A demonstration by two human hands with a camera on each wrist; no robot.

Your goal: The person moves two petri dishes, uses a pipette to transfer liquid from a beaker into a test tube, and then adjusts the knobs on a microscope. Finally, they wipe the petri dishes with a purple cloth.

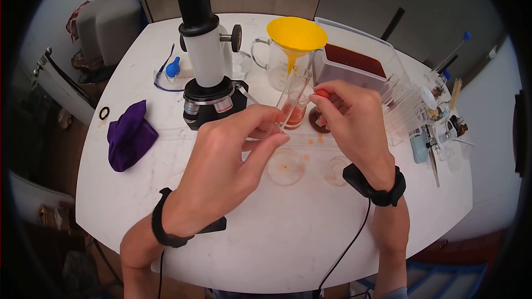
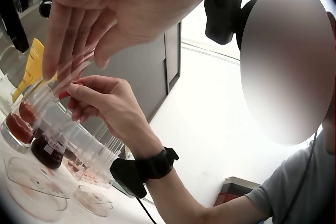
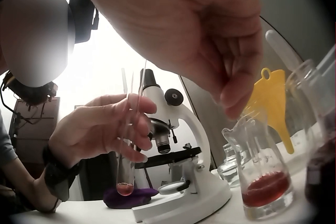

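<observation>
My left hand (image 1: 227, 160) holds a clear glass test tube (image 1: 293, 93), which leans to the right in the head view. A little red liquid (image 3: 125, 188) lies at the tube's rounded bottom in the right wrist view. Beside the tube's upper part, my right hand (image 1: 357, 127) pinches a red rubber bulb (image 1: 322, 94) between thumb and forefinger; whatever stem it has is hidden. Just beyond the hands stands a small spouted glass beaker (image 3: 262, 187) with red liquid in it. Next to that is a dark red flask (image 2: 48, 150). Two shallow glass dishes (image 1: 286, 173) lie nearer me.
A white microscope (image 1: 205, 58) stands at the back left. Behind the hands, a yellow funnel (image 1: 297, 33) sits in a glass jug (image 1: 275, 69). A plastic box (image 1: 343, 75) and a clear rack (image 1: 402, 113) are on the right. Purple cloth (image 1: 130, 138) lies left.
</observation>
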